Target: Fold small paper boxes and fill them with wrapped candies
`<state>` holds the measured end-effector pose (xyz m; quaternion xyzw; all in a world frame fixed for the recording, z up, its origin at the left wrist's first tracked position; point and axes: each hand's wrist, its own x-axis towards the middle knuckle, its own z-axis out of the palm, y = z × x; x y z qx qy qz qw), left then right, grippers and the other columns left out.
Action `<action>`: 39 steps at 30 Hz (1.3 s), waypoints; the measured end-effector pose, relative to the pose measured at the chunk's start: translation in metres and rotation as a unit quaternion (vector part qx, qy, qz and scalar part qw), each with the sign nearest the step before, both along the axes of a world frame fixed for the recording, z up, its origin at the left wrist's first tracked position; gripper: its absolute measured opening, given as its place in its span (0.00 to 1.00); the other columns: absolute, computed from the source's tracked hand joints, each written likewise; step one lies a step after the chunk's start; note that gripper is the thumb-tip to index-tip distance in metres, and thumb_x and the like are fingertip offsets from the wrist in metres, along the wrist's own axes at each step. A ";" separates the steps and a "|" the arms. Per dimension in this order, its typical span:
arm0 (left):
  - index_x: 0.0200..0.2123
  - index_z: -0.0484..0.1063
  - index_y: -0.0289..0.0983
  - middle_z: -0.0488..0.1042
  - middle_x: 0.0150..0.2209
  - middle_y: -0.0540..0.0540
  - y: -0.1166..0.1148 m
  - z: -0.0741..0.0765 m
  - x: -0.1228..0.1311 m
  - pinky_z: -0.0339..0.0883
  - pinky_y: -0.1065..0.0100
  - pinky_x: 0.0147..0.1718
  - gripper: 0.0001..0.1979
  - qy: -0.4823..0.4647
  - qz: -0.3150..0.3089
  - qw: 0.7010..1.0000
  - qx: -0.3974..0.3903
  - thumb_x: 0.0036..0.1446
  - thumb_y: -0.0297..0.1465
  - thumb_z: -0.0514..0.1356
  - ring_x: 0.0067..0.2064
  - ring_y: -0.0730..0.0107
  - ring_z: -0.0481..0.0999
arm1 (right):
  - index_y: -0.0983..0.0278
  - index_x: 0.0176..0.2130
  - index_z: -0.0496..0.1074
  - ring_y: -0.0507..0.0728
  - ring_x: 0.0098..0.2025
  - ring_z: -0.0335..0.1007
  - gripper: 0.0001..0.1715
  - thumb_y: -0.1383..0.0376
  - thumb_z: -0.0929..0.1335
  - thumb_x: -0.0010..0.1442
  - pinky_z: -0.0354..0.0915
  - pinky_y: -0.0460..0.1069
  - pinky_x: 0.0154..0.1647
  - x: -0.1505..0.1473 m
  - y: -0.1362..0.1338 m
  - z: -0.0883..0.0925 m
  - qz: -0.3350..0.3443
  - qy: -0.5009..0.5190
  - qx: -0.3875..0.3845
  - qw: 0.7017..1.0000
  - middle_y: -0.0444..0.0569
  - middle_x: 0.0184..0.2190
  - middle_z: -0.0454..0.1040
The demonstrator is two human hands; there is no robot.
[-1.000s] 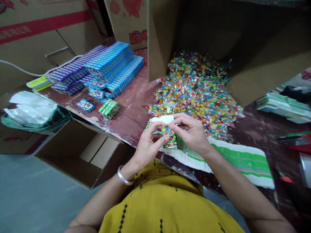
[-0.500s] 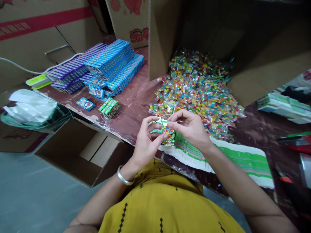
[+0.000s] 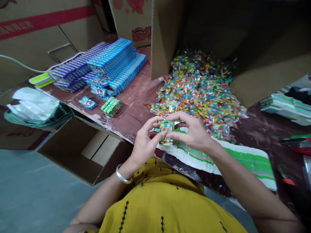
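My left hand [image 3: 145,142] and my right hand [image 3: 193,132] both pinch a small green printed box [image 3: 166,129] just above the table's near edge. Fingers of both hands are closed on its sides and top. Under my hands lies a fanned row of flat green-and-white box blanks [image 3: 233,158]. A heap of small clear packets with coloured sweets [image 3: 199,89] is spread right behind the hands, partly under a big cardboard carton.
Stacked blue and purple boxes [image 3: 107,64] stand at the back left; a few green boxes [image 3: 111,106] and one blue box [image 3: 87,102] lie nearer. An open cardboard carton [image 3: 80,152] sits on the floor left. Green stacks [image 3: 284,105] lie at right.
The white flap seen a second ago is folded down; the small box now looks closed between my fingers. Both hands stayed in the same spot, turning the box slightly.
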<state>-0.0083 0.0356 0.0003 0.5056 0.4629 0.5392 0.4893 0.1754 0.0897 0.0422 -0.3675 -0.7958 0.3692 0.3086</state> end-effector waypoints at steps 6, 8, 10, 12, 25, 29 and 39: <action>0.54 0.68 0.40 0.74 0.42 0.47 0.008 -0.004 -0.002 0.74 0.71 0.38 0.23 -0.052 0.007 0.998 -0.021 0.57 0.33 0.68 0.41 0.70 0.76 | 0.60 0.67 0.55 0.66 0.70 0.54 0.46 0.62 0.74 0.56 0.56 0.64 0.70 -0.001 -0.003 -0.011 0.051 -0.155 0.194 0.967 0.58 0.66 0.62; 0.54 0.67 0.38 0.75 0.42 0.46 0.009 -0.007 -0.005 0.74 0.69 0.39 0.25 -0.039 0.017 0.998 -0.036 0.55 0.33 0.69 0.41 0.69 0.77 | 0.61 0.67 0.56 0.68 0.69 0.55 0.45 0.61 0.74 0.56 0.57 0.66 0.69 -0.006 -0.002 -0.018 0.038 -0.151 0.228 0.961 0.60 0.65 0.63; 0.51 0.69 0.36 0.76 0.41 0.44 0.012 -0.009 -0.015 0.75 0.66 0.41 0.23 -0.009 0.011 0.999 -0.052 0.54 0.36 0.70 0.40 0.67 0.78 | 0.59 0.68 0.53 0.70 0.70 0.53 0.49 0.58 0.75 0.56 0.56 0.68 0.69 -0.011 0.000 -0.024 0.029 -0.153 0.237 0.959 0.60 0.66 0.62; 0.45 0.72 0.35 0.77 0.39 0.44 0.016 -0.009 -0.034 0.75 0.62 0.41 0.18 0.075 0.020 0.996 -0.049 0.55 0.38 0.68 0.38 0.66 0.78 | 0.58 0.71 0.45 0.70 0.72 0.49 0.58 0.56 0.76 0.55 0.56 0.68 0.70 -0.014 0.001 -0.026 0.029 -0.166 0.226 0.959 0.59 0.70 0.57; 0.39 0.71 0.35 0.72 0.50 0.34 0.098 -0.029 -0.163 0.67 0.50 0.53 0.12 0.616 0.248 0.744 -0.077 0.57 0.37 0.62 0.54 0.46 0.72 | 0.58 0.72 0.49 0.70 0.68 0.60 0.43 0.60 0.68 0.65 0.65 0.66 0.65 0.026 0.014 -0.033 -0.065 -0.225 0.171 0.957 0.58 0.68 0.60; 0.51 0.67 0.35 0.72 0.52 0.33 0.098 -0.031 -0.156 0.65 0.49 0.54 0.22 0.604 0.276 0.747 -0.043 0.56 0.39 0.64 0.55 0.45 0.71 | 0.61 0.66 0.63 0.68 0.62 0.67 0.31 0.61 0.67 0.66 0.67 0.65 0.60 0.027 0.035 -0.036 -0.076 -0.247 0.157 0.953 0.57 0.61 0.70; 0.43 0.72 0.38 0.74 0.42 0.41 0.048 -0.044 -0.062 0.67 0.56 0.47 0.25 0.551 0.009 0.833 0.053 0.54 0.53 0.65 0.47 0.52 0.71 | 0.61 0.36 0.78 0.61 0.41 0.75 0.11 0.64 0.66 0.66 0.68 0.57 0.44 -0.008 0.084 -0.029 -0.073 -0.307 0.147 0.937 0.51 0.38 0.80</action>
